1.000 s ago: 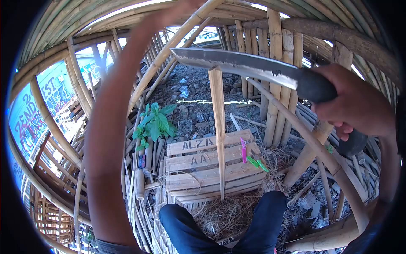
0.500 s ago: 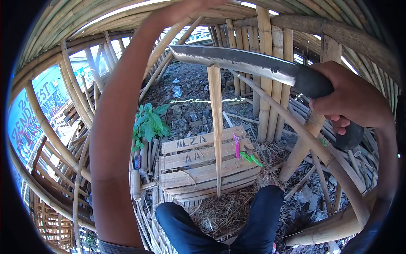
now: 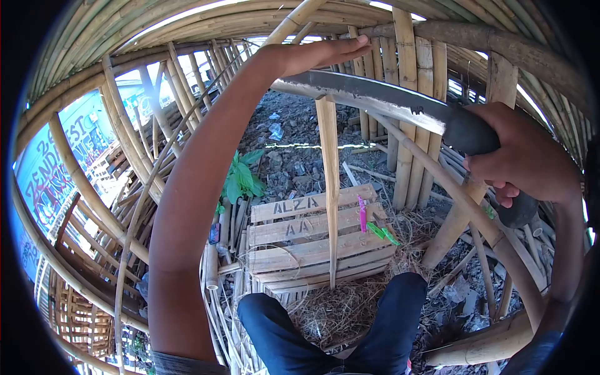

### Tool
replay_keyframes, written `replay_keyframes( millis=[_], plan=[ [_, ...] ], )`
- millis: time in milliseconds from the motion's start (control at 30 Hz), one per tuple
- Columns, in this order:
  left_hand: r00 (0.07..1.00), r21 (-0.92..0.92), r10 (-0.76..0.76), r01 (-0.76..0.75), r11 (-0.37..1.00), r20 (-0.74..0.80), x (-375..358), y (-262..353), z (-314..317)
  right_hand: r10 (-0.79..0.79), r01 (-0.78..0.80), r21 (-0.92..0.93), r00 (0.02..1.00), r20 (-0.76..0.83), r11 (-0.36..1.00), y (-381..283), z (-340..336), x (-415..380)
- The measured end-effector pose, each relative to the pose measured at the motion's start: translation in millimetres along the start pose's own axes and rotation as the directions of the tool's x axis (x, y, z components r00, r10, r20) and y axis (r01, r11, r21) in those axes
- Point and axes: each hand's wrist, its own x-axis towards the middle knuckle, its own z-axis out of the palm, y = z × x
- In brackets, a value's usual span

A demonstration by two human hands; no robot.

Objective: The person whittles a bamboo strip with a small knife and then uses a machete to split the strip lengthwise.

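Note:
My right hand (image 3: 525,153) is wrapped around the dark handle of a machete (image 3: 369,92), its long blade lying nearly level across the view. Flat above the back of the blade near its far end is my left hand (image 3: 322,53), fingers stretched out and palm down. The blade tip is hidden behind my left wrist. Under the cutting edge stands an upright split bamboo strip (image 3: 329,187), its top right at the blade. The strip's lower end stands in front of a slatted wooden crate (image 3: 294,250) with black lettering.
A pink-handled item (image 3: 362,214) and a green-handled item (image 3: 382,233) lie on the crate. Shavings (image 3: 325,319) cover the ground between my knees. A slanting bamboo pole (image 3: 462,200) crosses at the right. Leafy green plants (image 3: 240,178) grow left of the crate.
My left hand has come down from the top of the view to just over the blade's far end. The crate and strip sit slightly further right in view; my right hand keeps its grip.

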Motion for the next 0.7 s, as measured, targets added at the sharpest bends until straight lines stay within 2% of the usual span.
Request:
replay_keyframes(
  millis=[67, 167, 233, 267, 300, 333, 367, 433, 467, 533, 567, 633, 667, 700],
  plan=[
    [0.999, -0.013, 0.046, -0.046, 0.999, -0.014, 2, -2, 2, 0.009, -0.01, -0.02, 0.999, -0.049, 1.0, -2, -2, -3],
    [0.996, -0.045, 0.082, -0.083, 0.996, -0.022, 7, -3, -1, -0.007, 0.007, -0.025, 1.0, -0.01, 1.0, -6, -7, -2],
    [0.982, -0.091, 0.17, -0.178, 0.98, -0.084, 12, -6, -11, -0.054, 0.055, -0.024, 0.998, 0.038, 0.998, -8, -9, -2],
    [0.96, -0.035, 0.213, -0.223, 0.974, -0.181, 12, -6, -19, -0.052, 0.052, -0.027, 0.998, 0.03, 0.998, -8, -11, -2],
    [0.936, -0.054, 0.311, -0.323, 0.945, -0.165, 15, -7, -40, -0.056, 0.057, -0.024, 0.997, 0.048, 0.998, -8, -12, -1],
    [0.898, -0.035, 0.378, -0.395, 0.918, -0.226, 23, -10, -56, -0.056, 0.057, -0.019, 0.996, 0.074, 0.998, -8, -12, 0],
    [0.9, -0.046, 0.376, -0.395, 0.918, -0.223, 6, -3, -68, -0.048, 0.05, -0.021, 0.995, 0.082, 0.999, -10, -10, 0],
    [0.901, -0.228, 0.181, -0.287, 0.93, -0.394, -36, 19, -82, 0.016, -0.016, -0.054, 1.0, 0.013, 0.998, -14, -5, 0],
    [0.905, -0.236, 0.172, -0.279, 0.931, -0.389, -31, 13, -63, 0.019, -0.017, -0.055, 1.0, 0.024, 0.998, -8, 2, 5],
    [0.986, 0.039, 0.032, -0.026, 0.999, -0.165, -15, -11, -1, -0.082, 0.084, 0.051, 0.995, -0.052, 0.995, 9, 21, 17],
    [0.963, -0.124, -0.03, -0.004, 0.992, -0.267, -2, -23, 9, -0.093, 0.095, 0.069, 0.995, -0.036, 0.993, 9, 21, 17],
    [1.0, -0.013, -0.008, 0.008, 1.0, -0.013, -4, -14, -1, -0.005, 0.005, -0.001, 1.0, -0.004, 1.0, -1, 2, 13],
    [1.0, 0.004, 0.001, -0.001, 1.0, -0.021, -3, -11, -6, 0.019, -0.025, -0.064, 0.995, -0.093, 0.998, 0, 5, 11],
    [1.0, -0.016, -0.02, 0.02, 1.0, 0.006, -4, -8, -4, 0.027, -0.032, -0.058, 0.995, -0.091, 0.998, 0, 4, 9]
  ],
)
